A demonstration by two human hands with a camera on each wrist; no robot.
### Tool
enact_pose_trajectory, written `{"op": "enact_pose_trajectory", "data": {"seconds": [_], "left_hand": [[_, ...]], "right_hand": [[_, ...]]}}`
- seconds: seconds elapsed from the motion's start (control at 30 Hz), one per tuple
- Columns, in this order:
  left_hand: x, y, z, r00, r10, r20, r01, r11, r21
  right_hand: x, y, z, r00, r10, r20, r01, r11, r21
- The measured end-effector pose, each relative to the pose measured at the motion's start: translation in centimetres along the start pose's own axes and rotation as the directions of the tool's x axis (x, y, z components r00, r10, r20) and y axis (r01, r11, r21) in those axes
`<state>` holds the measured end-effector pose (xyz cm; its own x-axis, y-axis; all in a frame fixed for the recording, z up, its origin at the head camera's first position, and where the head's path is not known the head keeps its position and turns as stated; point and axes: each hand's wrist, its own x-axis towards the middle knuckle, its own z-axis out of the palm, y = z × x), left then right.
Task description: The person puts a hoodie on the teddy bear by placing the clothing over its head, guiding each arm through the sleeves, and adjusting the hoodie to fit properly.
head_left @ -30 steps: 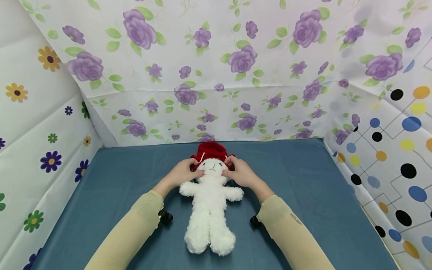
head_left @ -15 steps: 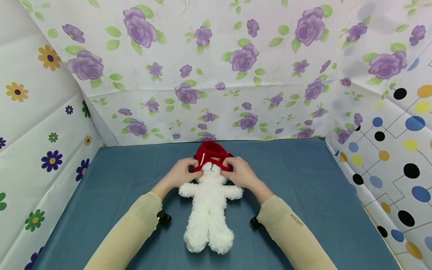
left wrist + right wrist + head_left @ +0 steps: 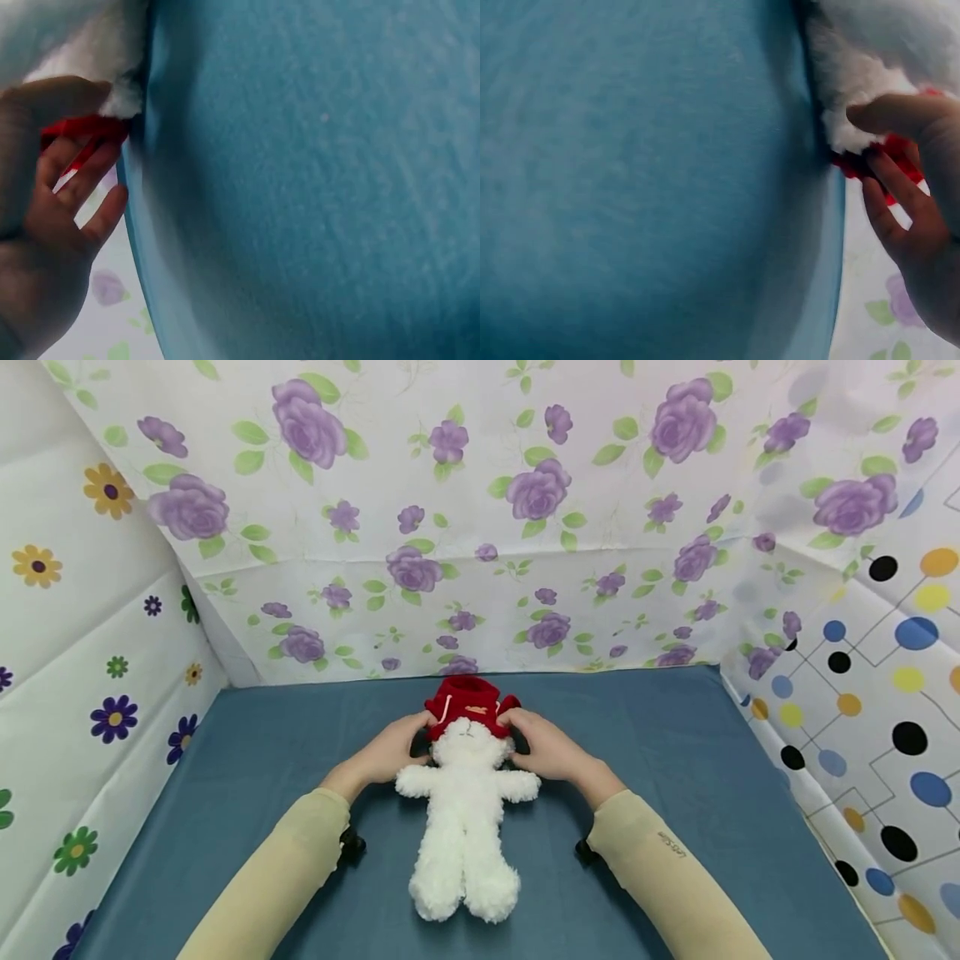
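Blue covering spans the bench [image 3: 652, 727], and a backdrop sheet [image 3: 352, 547] with purple flowers hangs beyond the plush toy [image 3: 465, 814].

Left hand [image 3: 388, 748]: located beside the toy's head [image 3: 467, 745], on the person's left. Thumb and fingers are spread well apart; the fingers [image 3: 91, 176] are extended and contact the red garment [image 3: 455, 708], without closing round it.

Right hand [image 3: 552, 750]: located beside the same head, on the person's right. Its thumb likewise stands apart from the fingers, which reach the garment's edge; no closed grip shows. Whether either thumb presses on the toy cannot be determined.

Red garment: fitted over the top of the toy's head, with pale cords and a small light mark on its face. Its round opening lies beyond the head.

White toy: rests face up on the bench between both hands, arms extended sideways, legs toward the person. The muzzle shows at the garment's edge.

Pale sleeves [image 3: 270, 868] cover both forearms, one on each side of the toy's legs. A black device [image 3: 352, 846] sits at each cuff, apart from the toy. Outermost, a flowered side sheet [image 3: 45, 643] and a dotted side sheet [image 3: 862, 710] stand well apart from the toy, left and right respectively.
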<state>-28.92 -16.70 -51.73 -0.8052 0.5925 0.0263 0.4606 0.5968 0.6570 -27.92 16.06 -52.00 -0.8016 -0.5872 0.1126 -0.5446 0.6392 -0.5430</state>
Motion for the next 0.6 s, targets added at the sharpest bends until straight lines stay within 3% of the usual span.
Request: {"op": "enact_pose_trajectory", "data": {"seconds": [0.13,0.33,0.47,0.5,0.6], "left_hand": [[0.6,0.6,0.6,0.999,-0.031,-0.014,0.033,0.99,0.136],[0.8,1.8,1.2,0.995,-0.08,-0.056,0.089,0.981,0.17],[0.9,1.6,1.5,0.996,-0.045,-0.073,0.056,0.985,0.162],[1.2,0.4,1.8,0.997,-0.013,-0.082,0.025,0.988,0.151],[1.4,-0.8,2.5,0.992,0.043,-0.119,-0.028,0.992,0.125]], "right_hand": [[0.5,-0.1,0.5,1.0,0.021,-0.023,-0.022,0.999,-0.036],[1.0,-0.1,1.4,0.993,0.116,-0.005,-0.116,0.992,-0.059],[1.0,-0.4,1.8,0.983,0.181,0.028,-0.177,0.978,-0.109],[0.9,-0.5,1.8,0.981,0.19,0.027,-0.186,0.975,-0.12],[0.8,-0.9,2.0,0.98,0.2,0.009,-0.196,0.969,-0.148]]}}
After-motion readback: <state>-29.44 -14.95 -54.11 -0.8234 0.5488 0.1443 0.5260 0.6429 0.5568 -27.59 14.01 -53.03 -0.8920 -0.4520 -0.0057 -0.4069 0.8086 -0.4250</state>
